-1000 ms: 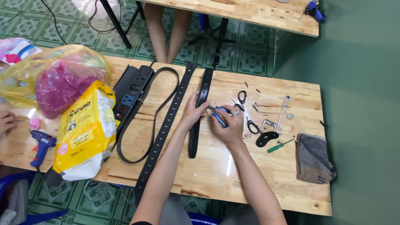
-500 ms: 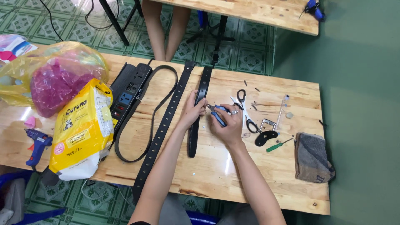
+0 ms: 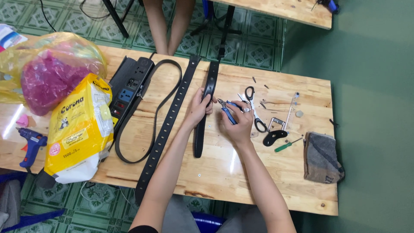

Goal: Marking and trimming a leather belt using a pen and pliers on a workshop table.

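A short black belt strap [image 3: 206,108] lies lengthwise on the wooden table [image 3: 224,172]. My left hand [image 3: 199,106] grips this strap near its middle. My right hand [image 3: 237,123] holds blue-handled pliers [image 3: 227,110], whose jaws point left at the strap's edge beside my left fingers. A longer black strap with a row of holes [image 3: 166,129] lies to the left of both hands.
Scissors [image 3: 254,108], a black buckle piece [image 3: 274,137], a green screwdriver [image 3: 288,145], small metal bits and a grey pouch [image 3: 322,158] lie right. Left are a black power strip [image 3: 129,84], a yellow bag [image 3: 77,129], plastic bags, a blue glue gun [image 3: 29,146]. Someone's legs [image 3: 168,23] stand beyond the table.
Both hands stay on the strap and pliers with little movement. The camera view has shifted slightly, and the other person's hand at the far left edge is out of view.
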